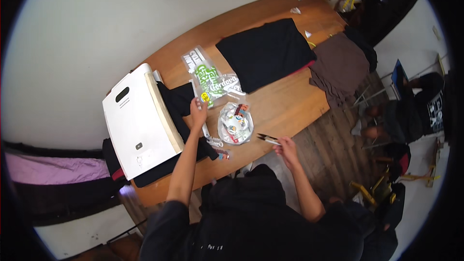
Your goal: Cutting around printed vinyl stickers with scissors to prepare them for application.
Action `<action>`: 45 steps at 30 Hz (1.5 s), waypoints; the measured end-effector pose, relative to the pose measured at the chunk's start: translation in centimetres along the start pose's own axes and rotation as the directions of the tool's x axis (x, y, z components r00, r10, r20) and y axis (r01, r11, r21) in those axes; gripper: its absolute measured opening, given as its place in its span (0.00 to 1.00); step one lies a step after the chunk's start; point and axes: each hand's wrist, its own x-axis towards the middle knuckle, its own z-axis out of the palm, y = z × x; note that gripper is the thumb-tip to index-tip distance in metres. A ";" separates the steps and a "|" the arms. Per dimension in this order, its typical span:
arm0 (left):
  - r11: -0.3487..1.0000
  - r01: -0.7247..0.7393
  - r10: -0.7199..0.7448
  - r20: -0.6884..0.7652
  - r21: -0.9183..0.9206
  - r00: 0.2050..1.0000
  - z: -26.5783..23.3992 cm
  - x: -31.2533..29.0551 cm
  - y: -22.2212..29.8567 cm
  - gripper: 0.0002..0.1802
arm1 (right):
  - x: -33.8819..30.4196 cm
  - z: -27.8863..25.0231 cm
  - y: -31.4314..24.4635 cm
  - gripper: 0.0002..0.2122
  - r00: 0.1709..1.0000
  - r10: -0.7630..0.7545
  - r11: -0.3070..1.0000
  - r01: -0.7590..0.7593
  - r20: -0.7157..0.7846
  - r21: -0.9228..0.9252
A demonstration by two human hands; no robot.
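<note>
My left hand point(198, 113) is closed at the fingertips on a small transfer piece with a round yellow print point(205, 97). Under and beyond it lie clear transfer sheets point(209, 78) with green and white lettering. In my right hand point(287, 151) is a pair of thread snips point(267, 138), blades pointing left, over the table's near edge. Between my hands stands a round whitish container point(223, 124) with small colourful printed pieces in it. Left of my left hand, black cloth point(180, 100) shows from under a white heat press point(140, 121).
A folded black garment point(266, 53) lies on the wooden table point(290, 104), with a crumpled brown garment point(340, 65) at its right end. More printed film point(222, 154) lies near the front edge. Another person point(411, 111) sits at the right, beyond the table.
</note>
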 end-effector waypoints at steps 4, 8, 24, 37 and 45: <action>0.678 0.733 -0.711 0.205 -0.052 0.672 3.5 3.3 -0.5 0.29 | -5.6 -4.8 2.4 0.04 0.982 -0.087 0.959 0.128 -0.169 0.253; 0.925 0.371 -0.375 -0.036 -0.086 0.926 4.4 3.4 0.6 0.16 | -8.5 -6.4 4.7 0.07 0.968 -0.062 0.876 0.169 -0.242 0.451; 0.870 -0.238 0.197 -0.137 -0.431 0.971 -30.1 9.2 20.5 0.11 | 1.3 11.4 -8.2 0.13 0.864 -0.233 0.884 -0.002 0.446 0.467; 0.827 -0.463 0.301 -0.444 -0.320 0.844 -44.9 2.8 24.1 0.09 | 0.6 23.8 -9.6 0.10 0.708 -0.371 0.926 0.234 0.601 0.297; 0.821 -0.469 0.288 -0.472 -0.325 0.833 -47.0 0.7 25.2 0.11 | -0.6 28.2 -13.2 0.06 0.709 -0.472 0.881 0.385 0.524 0.273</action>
